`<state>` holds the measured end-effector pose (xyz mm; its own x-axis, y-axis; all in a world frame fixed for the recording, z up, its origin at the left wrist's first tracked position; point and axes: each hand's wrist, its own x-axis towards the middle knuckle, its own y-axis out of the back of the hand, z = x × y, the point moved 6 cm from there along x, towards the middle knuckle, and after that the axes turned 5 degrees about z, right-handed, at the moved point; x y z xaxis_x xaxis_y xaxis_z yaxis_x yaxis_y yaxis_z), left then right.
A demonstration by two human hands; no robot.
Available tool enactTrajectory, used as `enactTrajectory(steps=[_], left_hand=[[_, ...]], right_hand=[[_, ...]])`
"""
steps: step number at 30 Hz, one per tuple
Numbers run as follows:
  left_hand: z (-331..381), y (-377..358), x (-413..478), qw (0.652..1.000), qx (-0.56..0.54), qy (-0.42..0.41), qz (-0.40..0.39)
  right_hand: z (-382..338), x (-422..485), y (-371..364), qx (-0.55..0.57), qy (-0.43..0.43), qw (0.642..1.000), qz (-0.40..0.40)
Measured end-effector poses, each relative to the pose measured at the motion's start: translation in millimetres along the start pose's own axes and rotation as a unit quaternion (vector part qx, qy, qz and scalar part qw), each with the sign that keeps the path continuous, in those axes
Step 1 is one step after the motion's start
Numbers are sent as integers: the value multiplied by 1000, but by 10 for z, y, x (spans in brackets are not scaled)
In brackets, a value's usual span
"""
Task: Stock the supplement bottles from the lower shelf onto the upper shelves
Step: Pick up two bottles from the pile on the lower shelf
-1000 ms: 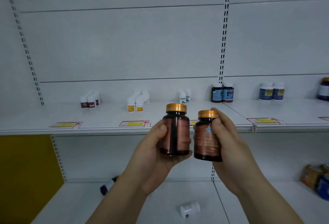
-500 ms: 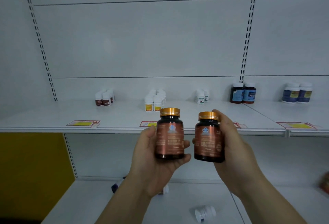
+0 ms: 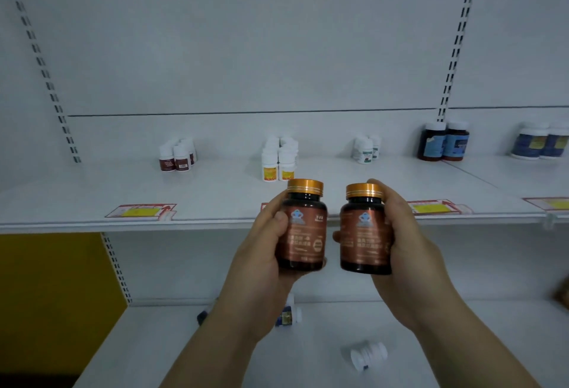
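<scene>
two hands are raised before the front edge of the upper shelf (image 3: 215,199), each holding a gold-capped brown bottle upright. the left hand (image 3: 261,252) curls round the left bottle (image 3: 303,233), thumb pressed on the label and fingers behind and under the base. the right hand (image 3: 409,243) wraps the right bottle (image 3: 365,236) from behind, one fingertip showing at its left side. the bottles sit side by side, not touching. on the lower shelf (image 3: 184,341) a white bottle (image 3: 368,355) lies on its side. yellow-labelled white bottles (image 3: 278,159) stand on the upper shelf.
</scene>
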<state>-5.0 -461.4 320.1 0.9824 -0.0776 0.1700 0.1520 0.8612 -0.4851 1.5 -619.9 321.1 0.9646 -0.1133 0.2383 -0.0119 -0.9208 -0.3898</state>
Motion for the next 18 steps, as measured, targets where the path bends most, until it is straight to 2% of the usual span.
enactTrajectory(steps=[5,9,18], left_hand=[[-268,-432,134,996,-21,31,-85],[-658,-1073,176,988,1,44,-145],[-1868,-3418,-125,958,30,121,-257]], right_hand=[[-172,0,470,-6,17,996,82],[-573,-186,1111,-67,58,983,158],[-2050,-886,3418,-146,143,927,313]])
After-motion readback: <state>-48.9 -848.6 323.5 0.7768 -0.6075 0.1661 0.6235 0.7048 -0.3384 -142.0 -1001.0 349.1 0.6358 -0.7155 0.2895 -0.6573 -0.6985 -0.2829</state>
